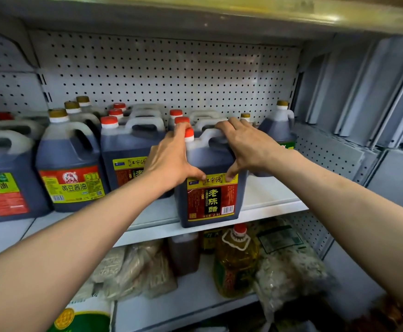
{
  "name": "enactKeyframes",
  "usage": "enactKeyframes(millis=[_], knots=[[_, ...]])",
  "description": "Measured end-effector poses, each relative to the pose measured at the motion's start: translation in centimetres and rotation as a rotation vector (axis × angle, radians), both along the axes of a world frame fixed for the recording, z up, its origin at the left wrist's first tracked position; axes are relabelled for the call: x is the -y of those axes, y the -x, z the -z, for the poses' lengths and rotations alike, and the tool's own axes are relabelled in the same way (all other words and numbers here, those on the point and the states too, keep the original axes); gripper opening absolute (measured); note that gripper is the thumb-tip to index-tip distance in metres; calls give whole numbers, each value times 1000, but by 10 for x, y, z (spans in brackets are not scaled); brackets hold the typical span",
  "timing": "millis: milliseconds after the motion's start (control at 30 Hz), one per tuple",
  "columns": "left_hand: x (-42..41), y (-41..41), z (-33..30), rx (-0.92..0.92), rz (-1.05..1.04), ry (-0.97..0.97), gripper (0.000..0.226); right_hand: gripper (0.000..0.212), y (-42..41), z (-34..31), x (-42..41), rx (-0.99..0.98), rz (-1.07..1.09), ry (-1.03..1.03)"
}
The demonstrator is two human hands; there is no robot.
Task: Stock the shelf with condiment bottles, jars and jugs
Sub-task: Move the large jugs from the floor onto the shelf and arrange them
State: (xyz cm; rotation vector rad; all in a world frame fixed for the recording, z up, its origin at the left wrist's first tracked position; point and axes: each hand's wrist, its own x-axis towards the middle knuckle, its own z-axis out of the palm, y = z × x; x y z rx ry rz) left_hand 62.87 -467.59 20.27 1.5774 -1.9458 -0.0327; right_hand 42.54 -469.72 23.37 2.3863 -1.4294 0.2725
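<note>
A dark vinegar jug (211, 195) with a red cap and a red-and-yellow label stands at the front edge of the white shelf (272, 197). My left hand (171, 156) grips its left shoulder, fingers up by the cap and thumb on the label's top. My right hand (246, 144) lies over the jug's white handle, thumb pressing the label's top edge. More jugs of the same kind (126, 152) stand behind it and to its left.
Soy sauce jugs (70, 168) with gold caps fill the shelf's left side. Another gold-capped jug (279, 128) stands at the back right against the pegboard. On the lower shelf stand a yellow oil bottle (235, 259) and bagged dry goods (289, 267).
</note>
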Motion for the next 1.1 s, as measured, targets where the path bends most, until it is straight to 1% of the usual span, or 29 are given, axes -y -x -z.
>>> enactKeyframes(millis=[200,300,333,433,500,600,733,833,1000,1100], knots=[[25,10,0,0,17,-5,117,124,4,1,23,-13,32,22],[39,6,-7,27,55,-56,121,122,2,1,33,7,48,22],[43,4,-11,75,62,-75,125,121,2,1,35,21,47,14],[54,-4,-27,375,40,-45,141,122,6,1,41,57,12,-20],[58,-4,-33,484,89,-15,148,126,9,1,44,66,-9,-49],[62,-3,-41,501,142,-69,146,132,10,-1,49,59,3,-89],[64,-1,-47,491,159,-97,138,123,10,-1,53,63,-9,-85],[62,2,-42,467,147,-107,138,123,12,0,56,96,-37,-78],[63,12,-34,564,100,-37,147,123,15,2,61,138,-60,-60],[68,15,-33,585,87,-27,144,125,14,0,66,140,-51,-63]])
